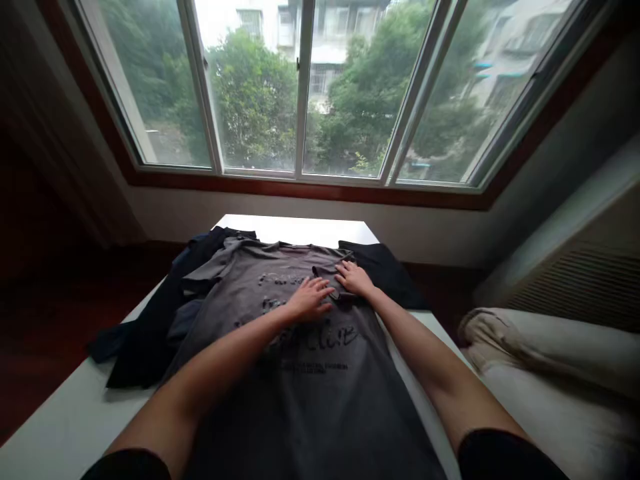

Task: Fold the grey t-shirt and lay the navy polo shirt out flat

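Observation:
A dark grey T-shirt (pixel 310 407) with black lettering lies spread on a white table (pixel 300 231), its collar toward the window. My left hand (pixel 309 299) rests on the shirt's chest, over the print, with its fingers apart. On the shirt's right shoulder area, my right hand (pixel 353 277) lies with fingers extended, beside the right sleeve, which is folded inward over the chest. The left sleeve (pixel 210 270) extends outward over other clothes. Neither hand visibly grips the cloth.
Dark clothes (pixel 145 343) are piled along the table's left side, and a folded black garment (pixel 393 270) lies at the right. Beyond the table is a wide window (pixel 300 177). Rolled beige bedding (pixel 560 340) sits at the right.

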`<action>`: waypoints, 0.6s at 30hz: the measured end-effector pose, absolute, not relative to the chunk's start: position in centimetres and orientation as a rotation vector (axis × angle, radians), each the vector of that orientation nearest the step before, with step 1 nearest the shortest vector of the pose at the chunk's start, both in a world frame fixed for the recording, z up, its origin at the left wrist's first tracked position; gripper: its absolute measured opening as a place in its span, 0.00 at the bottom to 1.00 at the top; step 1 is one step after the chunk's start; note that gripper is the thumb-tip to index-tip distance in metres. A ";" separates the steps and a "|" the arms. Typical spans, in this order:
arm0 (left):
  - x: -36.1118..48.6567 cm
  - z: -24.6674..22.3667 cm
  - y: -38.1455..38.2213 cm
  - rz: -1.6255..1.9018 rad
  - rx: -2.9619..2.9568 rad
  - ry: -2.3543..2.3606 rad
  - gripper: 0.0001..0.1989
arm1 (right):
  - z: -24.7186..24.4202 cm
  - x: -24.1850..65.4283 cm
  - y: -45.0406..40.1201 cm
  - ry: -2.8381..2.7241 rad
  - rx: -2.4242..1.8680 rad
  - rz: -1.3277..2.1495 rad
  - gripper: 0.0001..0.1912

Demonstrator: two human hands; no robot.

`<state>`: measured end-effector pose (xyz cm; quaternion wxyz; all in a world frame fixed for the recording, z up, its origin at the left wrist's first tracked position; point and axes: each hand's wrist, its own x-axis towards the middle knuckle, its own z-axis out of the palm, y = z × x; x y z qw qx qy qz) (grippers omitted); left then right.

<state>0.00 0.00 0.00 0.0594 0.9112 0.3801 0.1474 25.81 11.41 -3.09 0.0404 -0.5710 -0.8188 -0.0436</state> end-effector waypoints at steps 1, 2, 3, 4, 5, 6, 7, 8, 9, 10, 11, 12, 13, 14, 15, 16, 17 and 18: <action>-2.1 0.8 0.6 0.471 2.734 1.250 0.27 | -2.9 25.8 11.4 -2.512 -1.756 -0.119 0.31; -4.2 1.6 1.1 0.492 2.706 1.360 0.26 | -2.6 25.8 11.3 -2.514 -1.759 -0.108 0.31; -6.5 2.3 1.6 0.505 2.670 1.495 0.26 | -2.4 25.8 11.3 -2.515 -1.758 -0.103 0.31; -8.8 2.9 2.0 0.529 2.624 1.646 0.25 | -2.2 25.8 11.2 -2.514 -1.754 -0.103 0.30; -11.3 3.5 2.3 0.547 2.589 1.779 0.25 | -2.0 25.7 11.1 -2.510 -1.749 -0.107 0.30; -13.8 3.9 2.6 0.561 2.553 1.908 0.25 | -1.7 25.5 11.0 -2.508 -1.738 -0.117 0.29; -16.5 4.2 2.7 0.543 2.506 2.038 0.26 | -1.4 25.3 10.9 -2.502 -1.720 -0.132 0.28; -19.1 4.4 2.8 0.505 2.432 2.173 0.28 | -1.2 25.0 10.8 -2.492 -1.696 -0.149 0.27; -21.7 4.5 2.8 0.442 2.351 2.280 0.30 | -0.9 24.7 10.7 -2.480 -1.666 -0.164 0.26; -24.3 4.4 2.7 0.376 2.261 2.358 0.32 | -0.7 24.2 10.6 -2.467 -1.629 -0.174 0.25; -26.6 4.3 2.6 0.303 2.151 2.404 0.34 | -0.5 23.6 10.5 -2.457 -1.590 -0.173 0.24; -28.6 4.1 2.4 0.238 2.025 2.425 0.36 | -0.3 23.0 10.4 -2.448 -1.551 -0.163 0.23; -30.4 3.8 2.3 0.191 1.906 2.425 0.39 | -0.2 22.3 10.3 -2.444 -1.512 -0.141 0.23; -31.8 3.6 2.2 0.158 1.827 2.426 0.41 | -0.2 21.5 10.1 -2.445 -1.474 -0.109 0.22; -32.9 3.4 2.1 0.137 1.798 2.420 0.41 | -0.2 20.7 10.0 -2.450 -1.440 -0.066 0.22; -33.6 3.2 2.1 0.134 1.790 2.403 0.40 | -0.2 19.9 9.8 -2.459 -1.410 -0.017 0.22; -34.2 3.2 2.0 0.147 1.798 2.392 0.38 | -0.3 19.1 9.7 -2.473 -1.383 0.035 0.21; -34.6 3.2 2.0 0.164 1.813 2.386 0.36 | -0.5 18.3 9.5 -2.492 -1.361 0.081 0.21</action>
